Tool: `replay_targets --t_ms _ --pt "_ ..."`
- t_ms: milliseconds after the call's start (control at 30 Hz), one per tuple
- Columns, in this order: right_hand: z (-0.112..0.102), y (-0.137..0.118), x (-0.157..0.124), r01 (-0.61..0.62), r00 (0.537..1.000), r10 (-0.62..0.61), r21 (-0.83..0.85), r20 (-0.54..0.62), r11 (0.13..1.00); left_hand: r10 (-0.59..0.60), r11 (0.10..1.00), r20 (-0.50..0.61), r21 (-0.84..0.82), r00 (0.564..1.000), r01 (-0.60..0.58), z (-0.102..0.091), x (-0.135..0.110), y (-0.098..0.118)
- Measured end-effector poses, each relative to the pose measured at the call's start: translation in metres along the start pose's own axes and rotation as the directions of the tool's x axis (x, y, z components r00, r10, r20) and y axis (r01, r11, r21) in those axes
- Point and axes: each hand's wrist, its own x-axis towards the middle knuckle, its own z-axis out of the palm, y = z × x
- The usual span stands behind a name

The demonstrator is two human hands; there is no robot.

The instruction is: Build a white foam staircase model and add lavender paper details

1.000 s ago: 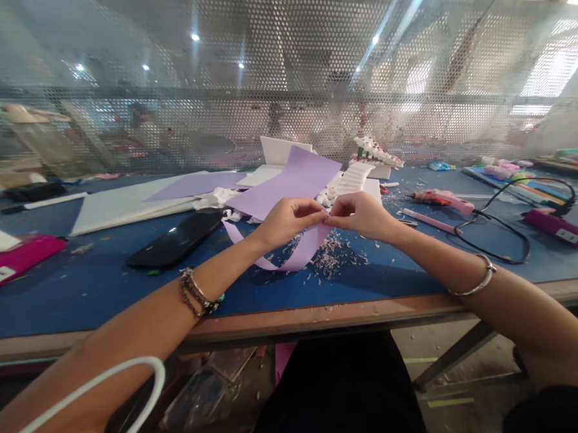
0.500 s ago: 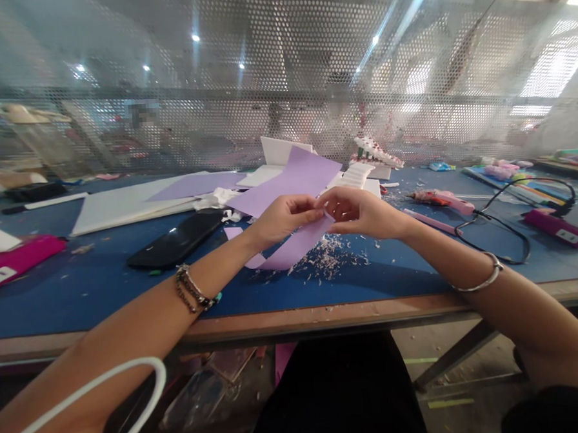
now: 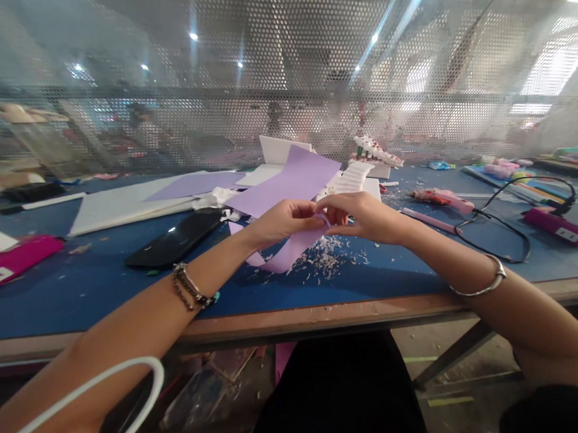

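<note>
Between my two hands is a purple strip, thin and bendy like foam sheet or paper. Its near end curls up at the fingertips, and the rest bows down to the left over the blue table. My left hand pinches that end between thumb and fingers. Close against it, my right hand has thumb and bent fingers at the curled edge. Small pale shavings lie scattered on the table under the strip. Just behind the hands a larger purple sheet rests on white pieces.
A black phone lies left of my hands, near white boards. To the right are a pink glue gun with a looping black cable and a magenta power strip. Another magenta power strip sits far left. A perforated metal screen stands behind.
The held end of the purple strip has curled over into a small roll at my fingertips. Both hands have shifted slightly downward, the right fingers closer around the end.
</note>
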Motion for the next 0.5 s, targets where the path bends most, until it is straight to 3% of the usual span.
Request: replay_targets --t_ms 100,267,500 --pt "0.001 -0.003 -0.001 0.006 1.000 -0.006 -0.082 0.007 0.997 -0.046 0.997 0.106 0.065 0.993 0.039 -0.005 -0.003 0.006" --pt "0.000 -0.004 -0.002 0.036 0.999 -0.037 -0.118 -0.012 0.992 -0.130 0.988 0.158 0.105 0.979 0.115 -0.015 -0.007 0.012" --pt "-0.004 0.001 -0.003 0.038 0.999 -0.039 -0.133 -0.002 0.990 -0.190 0.973 0.144 0.163 0.971 0.166 -0.023 -0.009 0.014"
